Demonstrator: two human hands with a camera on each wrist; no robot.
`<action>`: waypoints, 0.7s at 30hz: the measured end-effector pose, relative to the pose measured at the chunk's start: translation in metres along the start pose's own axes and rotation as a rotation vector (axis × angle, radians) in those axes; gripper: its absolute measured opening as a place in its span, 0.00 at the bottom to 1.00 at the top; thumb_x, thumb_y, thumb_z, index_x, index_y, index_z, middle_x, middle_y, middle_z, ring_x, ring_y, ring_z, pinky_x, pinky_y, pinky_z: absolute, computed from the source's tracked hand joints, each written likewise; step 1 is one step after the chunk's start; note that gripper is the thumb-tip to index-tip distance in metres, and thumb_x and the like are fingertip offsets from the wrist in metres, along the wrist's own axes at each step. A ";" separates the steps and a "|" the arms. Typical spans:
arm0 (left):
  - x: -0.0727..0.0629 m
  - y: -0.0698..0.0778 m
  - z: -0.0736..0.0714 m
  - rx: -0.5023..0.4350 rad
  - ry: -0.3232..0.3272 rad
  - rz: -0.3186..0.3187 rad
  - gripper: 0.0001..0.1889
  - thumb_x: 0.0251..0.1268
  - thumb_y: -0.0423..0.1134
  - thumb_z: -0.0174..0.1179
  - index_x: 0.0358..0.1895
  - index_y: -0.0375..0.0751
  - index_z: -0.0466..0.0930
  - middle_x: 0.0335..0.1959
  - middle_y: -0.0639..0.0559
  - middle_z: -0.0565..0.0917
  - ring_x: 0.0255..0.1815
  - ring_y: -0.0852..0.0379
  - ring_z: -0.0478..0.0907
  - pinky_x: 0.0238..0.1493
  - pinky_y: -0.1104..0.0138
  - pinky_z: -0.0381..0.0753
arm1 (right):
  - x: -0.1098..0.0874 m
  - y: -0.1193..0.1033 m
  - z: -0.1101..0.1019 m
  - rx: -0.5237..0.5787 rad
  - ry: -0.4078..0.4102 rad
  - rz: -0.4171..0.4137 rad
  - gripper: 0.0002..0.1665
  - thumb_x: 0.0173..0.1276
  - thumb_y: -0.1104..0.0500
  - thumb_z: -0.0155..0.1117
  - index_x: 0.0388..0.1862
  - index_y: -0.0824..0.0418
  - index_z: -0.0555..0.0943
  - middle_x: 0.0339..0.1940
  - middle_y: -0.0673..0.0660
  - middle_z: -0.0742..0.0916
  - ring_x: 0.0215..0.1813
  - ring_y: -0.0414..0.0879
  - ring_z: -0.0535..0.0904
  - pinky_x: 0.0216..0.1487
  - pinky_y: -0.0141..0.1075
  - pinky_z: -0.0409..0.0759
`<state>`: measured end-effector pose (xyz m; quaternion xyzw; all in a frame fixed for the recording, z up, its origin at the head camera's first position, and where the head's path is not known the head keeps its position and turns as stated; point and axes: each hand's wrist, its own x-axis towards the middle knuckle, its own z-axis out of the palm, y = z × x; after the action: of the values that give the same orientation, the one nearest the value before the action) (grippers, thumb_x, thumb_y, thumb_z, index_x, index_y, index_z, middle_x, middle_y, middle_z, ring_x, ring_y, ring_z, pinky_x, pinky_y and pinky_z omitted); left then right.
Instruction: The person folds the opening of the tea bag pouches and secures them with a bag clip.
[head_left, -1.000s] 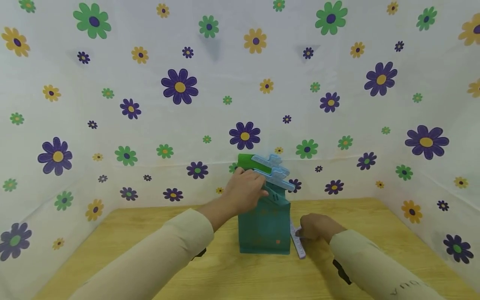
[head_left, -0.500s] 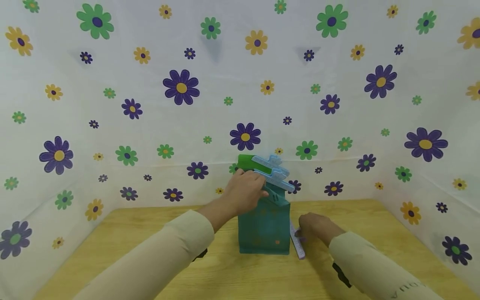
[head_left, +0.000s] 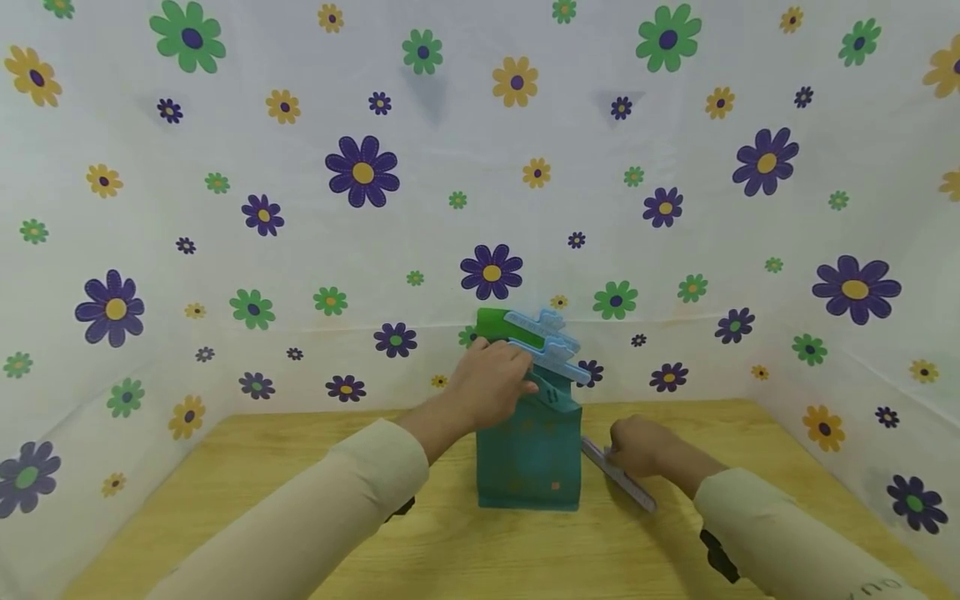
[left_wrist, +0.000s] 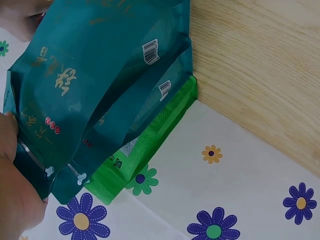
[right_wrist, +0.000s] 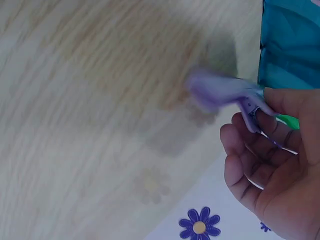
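My left hand [head_left: 491,379] grips the top of the front teal bag [head_left: 528,462], which stands upright on the table. In the left wrist view, that hand [left_wrist: 17,185] shows at the left edge, on the folded upper end of the bag. To the right of the bag, my right hand [head_left: 645,448] pinches a long lilac bag clip [head_left: 630,486] by its handles, slanted beside the bag. The right wrist view shows the clip [right_wrist: 215,92] blurred, between thumb and fingers.
Behind the front bag stand a second teal bag [left_wrist: 145,107] and a green bag [head_left: 493,322]. Two light blue clips [head_left: 551,360] sit across the tops of the rear bags. A flowered cloth [head_left: 300,250] hangs around the wooden table [head_left: 322,475].
My right hand has moved to the right with the lilac clip, which has swung from steep to a flatter slant. The left hand keeps its grip on the bag.
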<state>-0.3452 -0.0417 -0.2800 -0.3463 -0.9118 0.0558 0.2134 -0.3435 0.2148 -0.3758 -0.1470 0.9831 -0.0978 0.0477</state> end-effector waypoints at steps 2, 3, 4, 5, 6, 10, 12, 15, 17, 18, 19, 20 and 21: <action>0.000 -0.001 -0.001 0.000 0.002 0.007 0.16 0.75 0.54 0.53 0.49 0.45 0.80 0.45 0.54 0.85 0.49 0.55 0.80 0.46 0.63 0.72 | -0.002 0.002 -0.006 -0.013 0.024 -0.036 0.10 0.68 0.61 0.64 0.28 0.64 0.81 0.21 0.52 0.79 0.24 0.43 0.71 0.28 0.35 0.70; -0.001 -0.001 -0.002 -0.003 0.004 0.011 0.16 0.75 0.54 0.54 0.49 0.45 0.80 0.45 0.54 0.85 0.49 0.55 0.80 0.46 0.63 0.72 | -0.004 0.002 -0.009 -0.024 0.036 -0.053 0.10 0.68 0.61 0.64 0.27 0.64 0.81 0.21 0.52 0.79 0.24 0.43 0.71 0.29 0.36 0.71; -0.001 -0.001 -0.003 -0.002 0.006 0.015 0.16 0.75 0.54 0.54 0.49 0.45 0.80 0.45 0.54 0.85 0.49 0.55 0.80 0.45 0.63 0.72 | -0.005 0.003 -0.013 -0.035 0.045 -0.071 0.09 0.67 0.61 0.65 0.28 0.64 0.82 0.22 0.52 0.79 0.24 0.43 0.72 0.29 0.36 0.72; -0.001 -0.001 -0.003 -0.001 0.009 0.017 0.16 0.75 0.53 0.54 0.49 0.45 0.80 0.45 0.54 0.85 0.49 0.55 0.80 0.45 0.63 0.72 | -0.005 0.004 -0.016 -0.040 0.053 -0.082 0.09 0.67 0.61 0.66 0.28 0.64 0.82 0.22 0.52 0.80 0.25 0.43 0.72 0.29 0.36 0.74; -0.001 -0.002 -0.003 0.000 0.011 0.019 0.16 0.75 0.53 0.54 0.49 0.45 0.80 0.45 0.54 0.85 0.49 0.55 0.80 0.44 0.63 0.72 | -0.006 0.004 -0.020 -0.047 0.062 -0.096 0.09 0.67 0.61 0.66 0.28 0.64 0.81 0.22 0.51 0.80 0.24 0.43 0.72 0.29 0.36 0.74; 0.000 -0.001 0.001 0.003 0.011 0.016 0.17 0.75 0.54 0.54 0.49 0.45 0.80 0.45 0.54 0.85 0.49 0.55 0.79 0.45 0.64 0.72 | -0.011 0.005 -0.037 -0.050 0.074 -0.135 0.07 0.66 0.60 0.68 0.32 0.63 0.81 0.24 0.51 0.82 0.25 0.41 0.74 0.31 0.36 0.78; 0.001 -0.001 0.002 0.004 0.012 0.013 0.17 0.75 0.54 0.53 0.50 0.46 0.80 0.45 0.55 0.85 0.49 0.55 0.79 0.45 0.64 0.72 | -0.014 0.003 -0.047 -0.038 0.066 -0.142 0.09 0.65 0.59 0.69 0.37 0.63 0.79 0.26 0.52 0.82 0.25 0.41 0.76 0.32 0.37 0.80; 0.001 -0.001 0.003 0.005 0.016 0.013 0.17 0.75 0.54 0.53 0.50 0.46 0.80 0.45 0.54 0.85 0.49 0.55 0.79 0.45 0.64 0.73 | -0.017 0.000 -0.064 -0.038 0.049 -0.143 0.17 0.66 0.57 0.70 0.48 0.65 0.76 0.31 0.54 0.84 0.30 0.43 0.79 0.39 0.41 0.83; 0.001 -0.001 0.003 0.003 0.018 0.014 0.17 0.75 0.54 0.54 0.50 0.45 0.80 0.45 0.54 0.85 0.49 0.55 0.80 0.46 0.63 0.74 | -0.018 -0.002 -0.072 -0.047 0.055 -0.149 0.24 0.67 0.56 0.70 0.55 0.67 0.74 0.35 0.57 0.85 0.35 0.46 0.81 0.43 0.45 0.84; 0.001 -0.001 0.003 0.001 0.016 0.013 0.17 0.75 0.54 0.53 0.50 0.45 0.80 0.46 0.54 0.85 0.50 0.55 0.80 0.46 0.63 0.74 | -0.018 -0.002 -0.076 -0.057 0.066 -0.155 0.25 0.67 0.56 0.69 0.57 0.68 0.74 0.37 0.58 0.85 0.37 0.47 0.82 0.46 0.46 0.84; 0.001 -0.001 0.003 -0.001 0.017 0.013 0.17 0.75 0.54 0.54 0.50 0.45 0.80 0.46 0.54 0.85 0.50 0.55 0.80 0.46 0.63 0.74 | -0.019 -0.002 -0.079 -0.066 0.079 -0.169 0.26 0.67 0.56 0.69 0.58 0.69 0.74 0.39 0.59 0.86 0.40 0.49 0.83 0.47 0.47 0.84; 0.001 -0.001 0.003 -0.003 0.014 0.012 0.17 0.75 0.54 0.54 0.50 0.45 0.80 0.46 0.54 0.85 0.50 0.55 0.80 0.46 0.63 0.74 | -0.019 -0.002 -0.082 -0.073 0.098 -0.185 0.25 0.67 0.57 0.69 0.58 0.69 0.76 0.40 0.60 0.87 0.42 0.51 0.84 0.48 0.48 0.84; 0.000 -0.001 0.003 -0.006 0.012 0.011 0.17 0.75 0.54 0.54 0.50 0.45 0.80 0.46 0.53 0.85 0.50 0.54 0.80 0.47 0.63 0.75 | -0.020 -0.002 -0.084 -0.078 0.119 -0.204 0.23 0.68 0.57 0.68 0.57 0.68 0.78 0.41 0.60 0.88 0.43 0.52 0.85 0.49 0.48 0.84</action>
<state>-0.3472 -0.0419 -0.2822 -0.3522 -0.9087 0.0521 0.2178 -0.3346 0.2339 -0.2926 -0.2421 0.9672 -0.0725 -0.0265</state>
